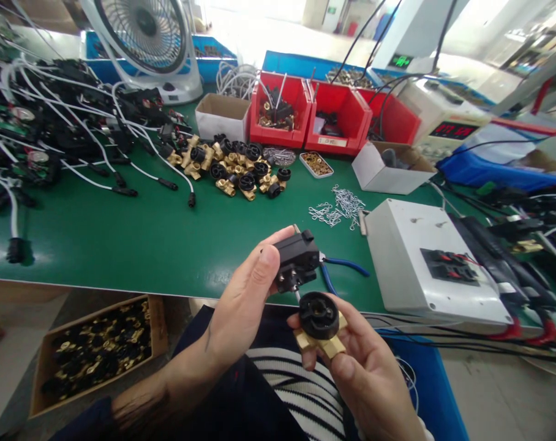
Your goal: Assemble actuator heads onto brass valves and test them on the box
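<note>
My left hand (241, 294) is closed around a black plastic actuator housing (297, 254), held over the front edge of the green bench. A thin pale stem or cable end points down from the housing's underside. Just below and to the right, my right hand (370, 361) grips a brass valve body (321, 344) topped by a round black cap (318, 315). The two parts are close together; whether the stem touches the cap I cannot tell. Behind the housing lie pliers with blue handles (346, 264) on the bench.
Brass valves (234, 162) lie heaped mid-bench, near metal clips (345, 205) and a small tray (316, 165) of brass pieces. Red bins (335, 119) and a fan (147, 43) stand behind. A grey control box (425, 257) sits right. Below left is a carton (98, 346) of valves.
</note>
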The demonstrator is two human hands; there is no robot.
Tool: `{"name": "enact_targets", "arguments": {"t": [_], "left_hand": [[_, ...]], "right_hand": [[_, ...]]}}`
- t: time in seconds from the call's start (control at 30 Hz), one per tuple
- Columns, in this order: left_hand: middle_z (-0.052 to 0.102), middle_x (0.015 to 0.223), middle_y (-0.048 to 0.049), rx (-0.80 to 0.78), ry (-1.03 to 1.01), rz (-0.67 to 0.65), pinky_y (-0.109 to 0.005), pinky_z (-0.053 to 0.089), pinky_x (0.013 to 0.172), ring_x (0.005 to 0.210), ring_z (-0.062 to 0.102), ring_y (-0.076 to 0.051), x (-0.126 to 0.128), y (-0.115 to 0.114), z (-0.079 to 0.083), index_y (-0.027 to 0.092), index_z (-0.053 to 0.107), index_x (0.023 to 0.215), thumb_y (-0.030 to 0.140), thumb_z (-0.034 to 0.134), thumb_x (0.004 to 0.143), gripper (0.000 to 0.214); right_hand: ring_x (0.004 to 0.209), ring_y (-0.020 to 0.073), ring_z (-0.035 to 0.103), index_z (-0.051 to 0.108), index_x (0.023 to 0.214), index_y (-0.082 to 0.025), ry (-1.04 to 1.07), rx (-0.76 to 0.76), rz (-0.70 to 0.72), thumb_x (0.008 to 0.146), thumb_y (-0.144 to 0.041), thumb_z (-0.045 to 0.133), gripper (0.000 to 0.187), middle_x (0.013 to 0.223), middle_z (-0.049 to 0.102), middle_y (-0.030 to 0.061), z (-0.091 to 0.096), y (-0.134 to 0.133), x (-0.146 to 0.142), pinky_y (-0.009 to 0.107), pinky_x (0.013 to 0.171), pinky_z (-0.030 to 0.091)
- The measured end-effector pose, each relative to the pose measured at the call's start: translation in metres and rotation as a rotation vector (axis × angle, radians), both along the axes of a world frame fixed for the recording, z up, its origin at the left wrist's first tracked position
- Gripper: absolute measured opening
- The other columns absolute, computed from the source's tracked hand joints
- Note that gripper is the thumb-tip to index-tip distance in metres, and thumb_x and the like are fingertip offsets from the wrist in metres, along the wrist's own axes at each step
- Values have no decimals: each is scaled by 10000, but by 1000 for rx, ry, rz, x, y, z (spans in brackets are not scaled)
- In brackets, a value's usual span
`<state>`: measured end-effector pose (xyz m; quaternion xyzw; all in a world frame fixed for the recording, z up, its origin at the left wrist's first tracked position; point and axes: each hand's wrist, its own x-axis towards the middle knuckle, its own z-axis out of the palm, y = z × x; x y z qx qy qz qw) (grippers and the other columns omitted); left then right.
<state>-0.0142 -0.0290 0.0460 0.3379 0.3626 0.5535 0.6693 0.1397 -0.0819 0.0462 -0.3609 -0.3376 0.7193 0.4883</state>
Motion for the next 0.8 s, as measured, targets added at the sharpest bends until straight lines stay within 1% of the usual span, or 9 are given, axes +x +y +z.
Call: {"name": "enact_targets", "arguments": {"t": [0.07,0.13,0.2,0.27,0.43,0.63,0.8], "left_hand": [[652,1287,-33,22,55,42,-388,451,1048,1196,591,-246,0,0,0,286,617,1295,536,487,967,432],[641,1310,-25,36,101,80,-398,380,1118,1251,555,-247,0,-1,1,297,628,1285,547,492,960,432],[631,1327,-20,44,128,97,-416,316,1164,1286,527,-254,0,-1,2,307,627,1289,552,495,957,433],[625,1335,-15,58,145,94,-431,295,1176,1294,520,-260,0,-2,3,318,616,1302,550,494,957,433],[599,1370,-15,101,204,87,-427,319,1165,1289,526,-267,0,-5,5,318,581,1342,536,483,964,447],[580,1394,12,176,294,72,-357,346,1145,1324,497,-242,-1,-7,8,348,551,1364,499,476,979,420],[575,1398,2,271,388,76,-314,375,1118,1309,505,-217,-2,-6,8,312,523,1393,455,446,1003,422]], "right_hand": [[745,136,673,661,1217,-327,-15,7,0,827,-359,792,412,1047,738,56,1,0,-1,265,747,564],[761,141,678,654,1230,-324,-26,10,2,844,-350,777,405,1052,736,58,1,0,-1,279,766,566],[764,146,681,649,1237,-310,-36,3,6,853,-344,768,404,1039,735,61,1,0,-1,289,771,567],[752,146,681,647,1236,-300,-34,-5,10,856,-350,765,401,1015,734,55,0,0,-1,287,756,568],[726,119,673,640,1231,-310,-38,-13,-3,872,-362,748,378,990,726,29,-2,0,-1,248,749,544],[719,110,668,640,1225,-315,-16,-24,-4,873,-374,747,374,966,723,18,-2,0,-2,233,742,530],[698,106,662,642,1216,-295,21,-31,6,872,-378,746,369,986,722,27,0,2,-2,223,708,521]]}}
